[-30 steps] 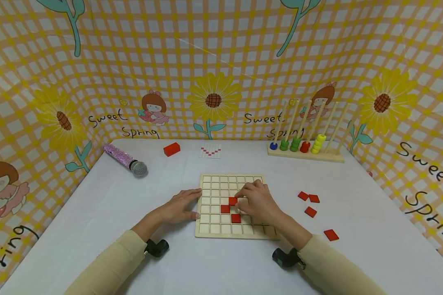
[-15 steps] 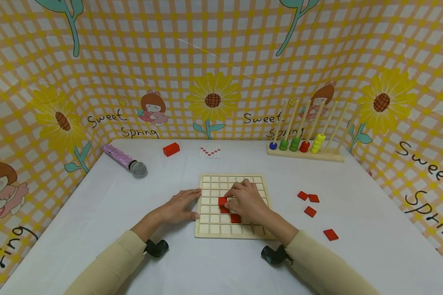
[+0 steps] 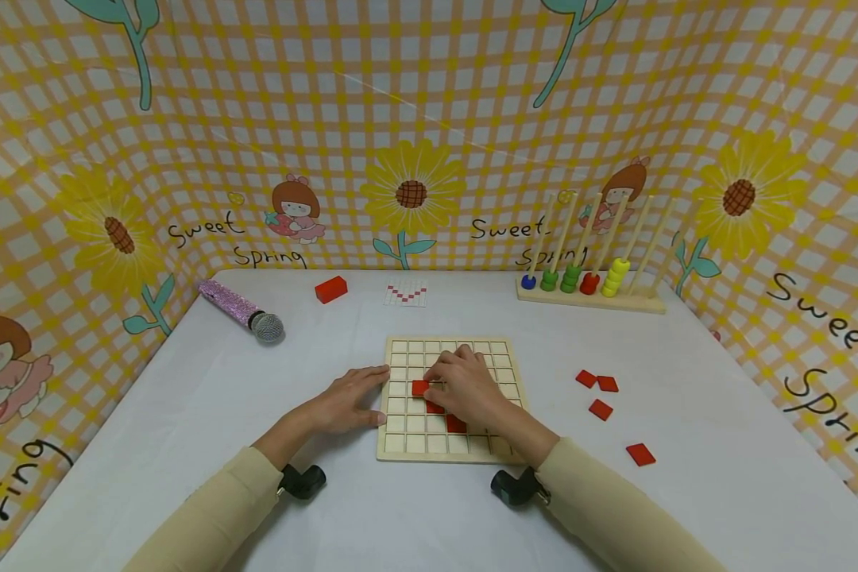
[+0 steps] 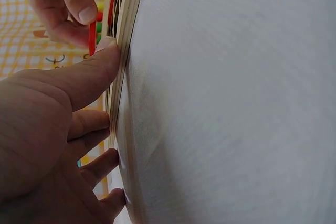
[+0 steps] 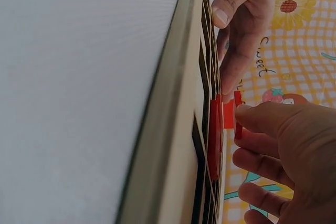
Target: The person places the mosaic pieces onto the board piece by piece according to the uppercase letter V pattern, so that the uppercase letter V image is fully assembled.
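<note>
My right hand (image 3: 466,388) pinches a red square tile (image 3: 419,388) over the left part of the wooden grid board (image 3: 452,458). In the right wrist view the pinched tile (image 5: 238,115) stands on edge between thumb and fingers, a little off the board. Two other red tiles, one (image 3: 434,407) partly covered by the hand and one (image 3: 456,424) nearer me, lie in grid cells. My left hand (image 3: 343,401) has its fingers spread, the fingertips and thumb touching the board's left edge. The left wrist view shows the left hand (image 4: 79,87) against that edge.
Several loose red tiles (image 3: 600,410) lie right of the board. Behind it are a small card with a red pattern (image 3: 404,294), a red block (image 3: 331,290), a glittery microphone (image 3: 239,310) at left, and a bead abacus (image 3: 589,299) at right. A patterned cloth (image 3: 429,103) stands behind.
My right hand has moved left across the board with the pinched red tile. My left hand stays at the board's left edge.
</note>
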`<state>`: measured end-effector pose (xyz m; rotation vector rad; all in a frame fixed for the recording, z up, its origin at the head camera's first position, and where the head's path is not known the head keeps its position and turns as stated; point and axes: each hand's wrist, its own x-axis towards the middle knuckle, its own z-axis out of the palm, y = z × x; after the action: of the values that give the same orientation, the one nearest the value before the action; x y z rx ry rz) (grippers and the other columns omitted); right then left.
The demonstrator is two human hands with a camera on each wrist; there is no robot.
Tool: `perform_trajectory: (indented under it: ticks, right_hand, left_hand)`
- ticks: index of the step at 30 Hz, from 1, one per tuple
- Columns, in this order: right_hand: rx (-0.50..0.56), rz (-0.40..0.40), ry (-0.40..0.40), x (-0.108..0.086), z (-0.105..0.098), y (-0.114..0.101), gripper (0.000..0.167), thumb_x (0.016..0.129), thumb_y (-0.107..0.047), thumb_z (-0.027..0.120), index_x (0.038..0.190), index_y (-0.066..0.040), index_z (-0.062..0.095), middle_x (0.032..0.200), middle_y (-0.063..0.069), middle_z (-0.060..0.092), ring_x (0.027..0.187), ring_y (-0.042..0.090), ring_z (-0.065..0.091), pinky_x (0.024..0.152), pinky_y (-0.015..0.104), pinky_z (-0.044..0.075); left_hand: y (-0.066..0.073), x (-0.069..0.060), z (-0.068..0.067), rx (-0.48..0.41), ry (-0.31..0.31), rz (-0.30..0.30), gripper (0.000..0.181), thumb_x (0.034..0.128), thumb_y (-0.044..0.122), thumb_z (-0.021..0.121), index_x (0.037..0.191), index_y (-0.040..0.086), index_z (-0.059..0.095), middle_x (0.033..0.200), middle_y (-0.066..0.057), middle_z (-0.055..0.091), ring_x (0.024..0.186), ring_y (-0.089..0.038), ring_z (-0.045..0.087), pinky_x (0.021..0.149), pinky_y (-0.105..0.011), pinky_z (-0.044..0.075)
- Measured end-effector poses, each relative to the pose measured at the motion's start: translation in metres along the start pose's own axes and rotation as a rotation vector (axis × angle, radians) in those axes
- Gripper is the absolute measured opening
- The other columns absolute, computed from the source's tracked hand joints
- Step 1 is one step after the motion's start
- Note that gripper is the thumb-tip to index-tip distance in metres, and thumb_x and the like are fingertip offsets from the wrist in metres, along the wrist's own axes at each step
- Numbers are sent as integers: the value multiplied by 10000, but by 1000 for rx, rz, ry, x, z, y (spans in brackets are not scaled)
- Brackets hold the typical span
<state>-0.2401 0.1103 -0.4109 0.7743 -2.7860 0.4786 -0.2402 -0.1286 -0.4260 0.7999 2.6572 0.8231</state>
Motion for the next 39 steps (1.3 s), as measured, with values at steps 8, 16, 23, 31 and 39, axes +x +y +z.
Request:
perform_trajectory:
  ticks: [8,16,23,31,39]
  right_hand:
    - [7,13,-31,7,3,-2,179,797,-289,744,920,-159,748,946,-14,657,887,180,438,774,349,359]
    - [6,30,-61,11,6,-4,178,796,-287,746,920,-159,748,956,-13,656,892,191,439,763,361,351]
    - [9,42,-69,12,8,-3,155,791,-286,747,893,-170,746,932,-23,644,876,189,435,751,356,347]
    - [18,42,-73,12,8,-3,158,797,-276,739,907,-162,744,949,-9,649,887,200,444,757,369,361]
    - [12,38,-65,12,9,-3,160,793,-265,741,909,-155,744,939,-4,651,877,199,445,754,363,361]
  left_hand:
    - [0,0,-1,-8,-5,-6,733,862,287,679,1461,52,330,1553,-84,279,1419,-340,241,1144,-556,204]
    - [0,0,0,-7,0,-15,736,857,294,683,1460,54,335,1553,-86,282,1419,-337,243,1141,-563,206]
    - [2,0,0,-5,-6,-23,731,858,290,682,1461,65,336,1555,-75,279,1425,-329,235,1150,-548,200]
    - [3,-1,0,-1,-6,-31,731,859,290,679,1463,66,333,1555,-75,279,1426,-327,234,1151,-546,199]
    - [1,0,0,0,-3,-10,728,865,293,673,1459,49,333,1554,-84,279,1421,-339,240,1146,-557,199]
